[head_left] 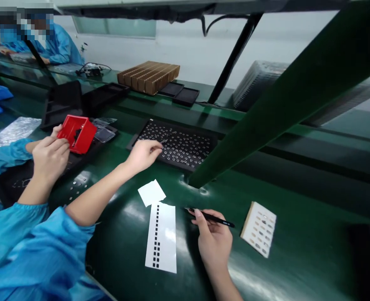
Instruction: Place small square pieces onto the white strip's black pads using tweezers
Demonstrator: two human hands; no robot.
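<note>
My left hand [143, 154] reaches forward over the near-left corner of a black tray [210, 138] dotted with several small pale parts. Its thumb and fingers are pinched together at the tray; what they hold is too small to make out. My right hand [214, 239] rests low on the green belt, fingers closed on a thin black pen-like tool [218, 219] that points right. Between my hands lie a white strip [168, 238] with a column of small black squares and a small blank white slip [151, 192].
A pale card [260, 228] of small parts lies right of my right hand. A co-worker's hand [49, 158] at the left holds a red box [78, 133] over dark trays. A green slanted beam [282, 96] crosses overhead. Brown slotted cardboard [149, 76] sits at the back.
</note>
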